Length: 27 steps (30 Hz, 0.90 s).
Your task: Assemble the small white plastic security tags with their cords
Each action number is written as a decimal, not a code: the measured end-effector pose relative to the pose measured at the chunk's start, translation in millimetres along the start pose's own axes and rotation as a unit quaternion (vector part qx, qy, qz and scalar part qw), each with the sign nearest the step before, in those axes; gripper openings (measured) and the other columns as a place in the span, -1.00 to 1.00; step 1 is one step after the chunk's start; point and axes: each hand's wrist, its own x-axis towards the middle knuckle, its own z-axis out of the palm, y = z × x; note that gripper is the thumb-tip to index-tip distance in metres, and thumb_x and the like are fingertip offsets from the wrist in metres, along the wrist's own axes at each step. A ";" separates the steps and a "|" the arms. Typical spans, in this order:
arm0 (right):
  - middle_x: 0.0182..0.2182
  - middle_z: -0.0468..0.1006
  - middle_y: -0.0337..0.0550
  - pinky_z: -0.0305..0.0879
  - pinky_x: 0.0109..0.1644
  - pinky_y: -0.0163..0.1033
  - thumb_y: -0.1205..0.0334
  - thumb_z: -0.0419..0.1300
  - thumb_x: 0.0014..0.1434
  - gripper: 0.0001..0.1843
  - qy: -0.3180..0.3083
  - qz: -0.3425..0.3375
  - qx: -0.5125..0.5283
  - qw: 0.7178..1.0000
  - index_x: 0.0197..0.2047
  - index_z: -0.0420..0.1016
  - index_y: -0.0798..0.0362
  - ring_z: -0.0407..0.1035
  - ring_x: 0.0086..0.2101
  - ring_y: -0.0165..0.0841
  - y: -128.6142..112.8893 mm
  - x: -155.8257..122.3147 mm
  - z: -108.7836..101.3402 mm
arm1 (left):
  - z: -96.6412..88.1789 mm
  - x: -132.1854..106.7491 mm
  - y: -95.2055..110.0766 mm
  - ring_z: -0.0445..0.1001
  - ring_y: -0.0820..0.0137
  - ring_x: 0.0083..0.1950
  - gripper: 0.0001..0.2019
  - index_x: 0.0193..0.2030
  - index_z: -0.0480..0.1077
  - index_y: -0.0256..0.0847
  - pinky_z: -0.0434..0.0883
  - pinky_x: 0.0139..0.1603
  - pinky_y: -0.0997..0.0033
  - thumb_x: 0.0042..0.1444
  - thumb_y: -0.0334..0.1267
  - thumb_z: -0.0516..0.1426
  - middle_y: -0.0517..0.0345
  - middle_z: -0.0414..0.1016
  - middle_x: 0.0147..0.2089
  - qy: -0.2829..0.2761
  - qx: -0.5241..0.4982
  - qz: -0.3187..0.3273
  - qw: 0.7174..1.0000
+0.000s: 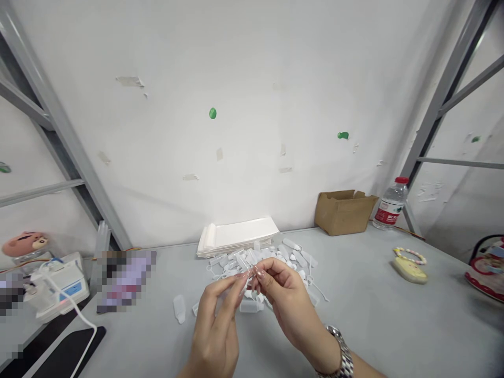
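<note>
My left hand point(214, 325) and my right hand point(287, 299) meet above the grey table, and their fingertips pinch a small translucent plastic piece point(248, 277). Its exact shape is hard to make out. Just beyond my hands lies a loose heap of small white plastic dropper bottles and caps point(271, 262). One white bottle point(250, 306) lies under my hands, and another point(179, 308) lies apart to the left. A metal wristwatch point(340, 349) sits on my right wrist.
Behind the heap stands a stack of white paper sheets point(236, 236). An open cardboard box point(344, 212) and a water bottle point(391, 205) stand by the white wall. A white device point(59, 283) and a pixelated object point(126, 281) sit left; grey shelf uprights flank the table.
</note>
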 end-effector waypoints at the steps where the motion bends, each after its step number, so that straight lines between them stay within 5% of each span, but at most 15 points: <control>1: -0.55 0.42 -0.27 0.18 -0.35 -0.35 0.17 0.24 0.01 -0.84 0.003 0.008 0.010 1.000 -0.44 0.43 0.10 0.25 -0.47 -0.50 -0.8 -0.1 0.8 | 0.1 -0.3 0.1 0.28 0.34 0.04 -0.44 0.18 0.13 -0.14 0.42 -0.06 0.43 0.06 -0.65 -0.13 -0.01 0.22 -0.01 0.001 0.000 -0.001 1.000; 15: -0.61 0.38 -0.30 0.24 -0.27 -0.30 0.18 0.29 -0.05 -0.82 -0.020 0.073 0.134 0.988 -0.48 0.44 0.13 0.23 -0.53 -0.53 -4.3 0.4 6.7 | 1.1 -0.8 -2.4 0.28 0.31 0.04 -0.43 0.20 0.10 -0.10 0.42 -0.06 0.38 0.08 -0.63 -0.13 -0.04 0.23 0.00 -0.007 0.015 0.010 1.000; 23: -0.58 0.41 -0.28 0.19 -0.35 -0.33 0.16 0.28 -0.04 -0.83 0.009 0.023 0.036 0.999 -0.47 0.44 0.09 0.24 -0.51 -0.48 -0.8 0.9 1.6 | 1.4 -2.8 -6.4 0.28 0.30 0.05 -0.41 0.21 0.09 -0.11 0.38 -0.02 0.35 0.06 -0.64 -0.12 -0.04 0.23 -0.01 -0.009 0.012 0.023 1.000; 27: -0.53 0.42 -0.25 0.21 -0.31 -0.31 0.14 0.23 0.02 -0.83 0.029 -0.018 -0.004 0.999 -0.43 0.43 0.08 0.27 -0.46 -0.45 0.7 1.2 0.2 | 3.1 -2.8 -4.6 0.32 0.33 0.01 -0.53 0.14 0.21 -0.07 0.40 -0.06 0.37 0.13 -0.52 -0.12 0.00 0.28 -0.03 -0.006 -0.062 -0.055 0.997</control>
